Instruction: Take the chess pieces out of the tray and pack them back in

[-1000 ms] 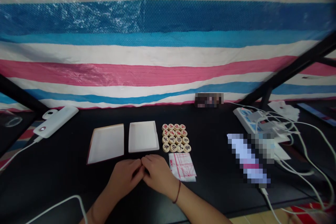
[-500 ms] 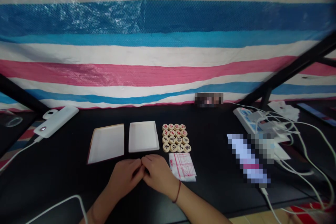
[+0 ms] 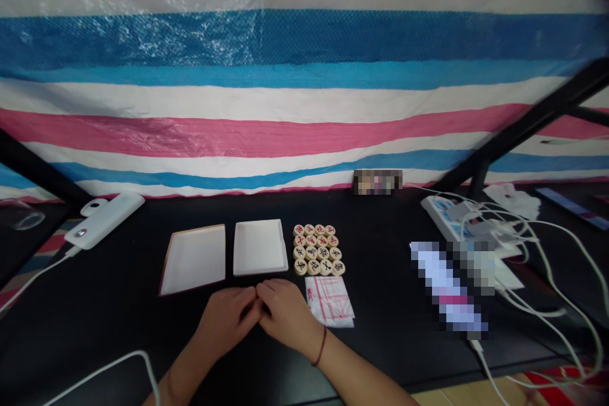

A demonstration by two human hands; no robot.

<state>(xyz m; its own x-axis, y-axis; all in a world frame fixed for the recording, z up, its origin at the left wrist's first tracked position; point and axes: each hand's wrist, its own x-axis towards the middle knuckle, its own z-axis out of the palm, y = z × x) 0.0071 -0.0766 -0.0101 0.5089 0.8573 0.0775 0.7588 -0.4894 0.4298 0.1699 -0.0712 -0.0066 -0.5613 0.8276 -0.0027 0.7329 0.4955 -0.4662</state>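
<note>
My left hand (image 3: 231,317) and my right hand (image 3: 285,314) rest on the black table with their fingertips touching. Both have curled fingers, and nothing shows in either. Just beyond them lie an open box lid (image 3: 195,260) with a white inside and a white square tray (image 3: 259,247). Right of the tray, round wooden chess pieces (image 3: 311,253) stand in a square block of rows, with red characters at the back and black ones in front. A folded paper (image 3: 330,299) with red lines lies below the pieces, beside my right wrist.
A white power bank (image 3: 102,222) with a cable lies at the left. To the right are a blurred phone (image 3: 447,285), a power strip (image 3: 442,216) and tangled white cables (image 3: 542,247). A striped sheet (image 3: 285,139) hangs behind the table (image 3: 380,304).
</note>
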